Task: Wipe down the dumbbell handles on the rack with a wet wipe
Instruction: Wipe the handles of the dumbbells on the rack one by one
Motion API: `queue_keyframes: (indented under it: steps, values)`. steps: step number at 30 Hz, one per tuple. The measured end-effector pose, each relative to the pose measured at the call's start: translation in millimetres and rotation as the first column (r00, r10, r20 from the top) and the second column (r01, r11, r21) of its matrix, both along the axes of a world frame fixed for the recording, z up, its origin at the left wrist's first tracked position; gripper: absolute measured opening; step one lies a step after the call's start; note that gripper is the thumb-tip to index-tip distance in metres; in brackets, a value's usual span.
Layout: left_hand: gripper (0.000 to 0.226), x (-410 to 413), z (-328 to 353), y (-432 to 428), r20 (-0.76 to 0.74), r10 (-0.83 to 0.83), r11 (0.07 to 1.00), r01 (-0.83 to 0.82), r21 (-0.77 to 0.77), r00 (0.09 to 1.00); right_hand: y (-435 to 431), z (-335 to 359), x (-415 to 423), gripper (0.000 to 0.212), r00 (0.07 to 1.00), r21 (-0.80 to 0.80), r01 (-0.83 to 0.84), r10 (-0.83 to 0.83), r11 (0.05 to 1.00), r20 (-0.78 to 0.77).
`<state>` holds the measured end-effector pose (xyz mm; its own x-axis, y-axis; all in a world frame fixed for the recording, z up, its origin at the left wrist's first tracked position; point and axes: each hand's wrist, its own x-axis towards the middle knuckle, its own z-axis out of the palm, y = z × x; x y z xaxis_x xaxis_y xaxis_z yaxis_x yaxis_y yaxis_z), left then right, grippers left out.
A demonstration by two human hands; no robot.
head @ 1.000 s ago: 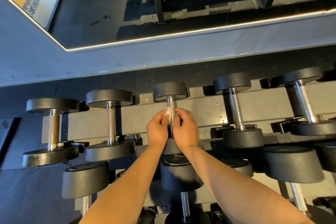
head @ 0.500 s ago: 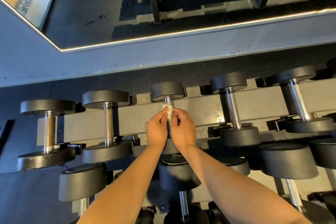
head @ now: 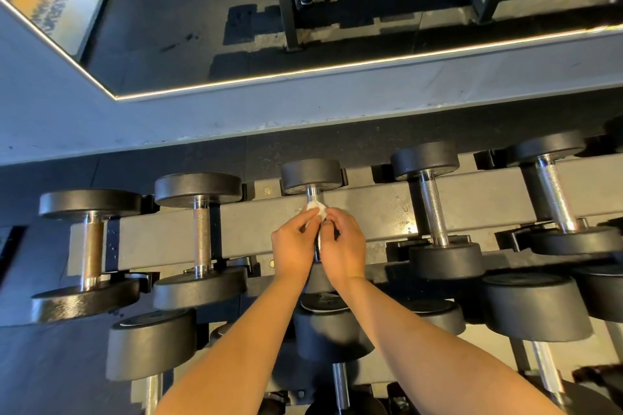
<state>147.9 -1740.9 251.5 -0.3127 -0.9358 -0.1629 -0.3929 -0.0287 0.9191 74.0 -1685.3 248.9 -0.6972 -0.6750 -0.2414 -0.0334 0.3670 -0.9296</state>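
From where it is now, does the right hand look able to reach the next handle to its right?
Probably yes. The right hand, at the middle handle with the wipe, has only bare rack beam between it and the next handle.

Wet wipe (head: 316, 209) creeps up the middle dumbbell handle (head: 313, 194) toward its far head (head: 310, 175). Left hand (head: 293, 244) and right hand (head: 345, 246) spread slightly; bare handle now shows between them.
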Motion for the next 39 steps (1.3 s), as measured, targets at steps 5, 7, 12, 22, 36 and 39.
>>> queue_keyframes:
  steps: [5,7,12,22,36,39]
  values:
    - [0.021,-20.6,3.9,-24.0,-0.032,0.134,0.991,-0.134,0.002,0.990,-0.8,-3.0,0.3,0.024,1.000,-0.001,0.006,-0.006,1.000,0.009]
    - [0.021,-25.5,0.8,-25.4,-0.033,0.151,0.988,-0.151,0.018,0.988,-0.2,-0.7,-0.4,0.025,1.000,0.004,-0.003,0.003,1.000,0.007]
    - [0.020,-7.7,-0.5,-8.4,-0.045,0.124,0.988,-0.119,0.096,0.991,1.7,1.3,-2.2,0.025,0.999,-0.006,-0.032,0.032,0.999,0.005]
    - [0.018,-11.1,6.3,-13.0,-0.050,0.170,0.981,-0.164,0.099,0.984,0.1,-3.2,-3.7,0.027,0.998,0.008,-0.038,0.038,0.999,-0.047]
    - [0.021,19.4,8.5,27.2,0.116,0.114,0.949,-0.142,0.281,0.987,19.4,-0.4,-13.3,0.033,0.987,0.002,-0.138,0.137,0.990,0.079]
    - [0.020,18.9,17.4,27.9,0.193,0.087,0.954,-0.137,0.266,0.977,34.5,1.9,-13.8,0.028,0.976,0.039,-0.149,0.141,0.988,0.166]
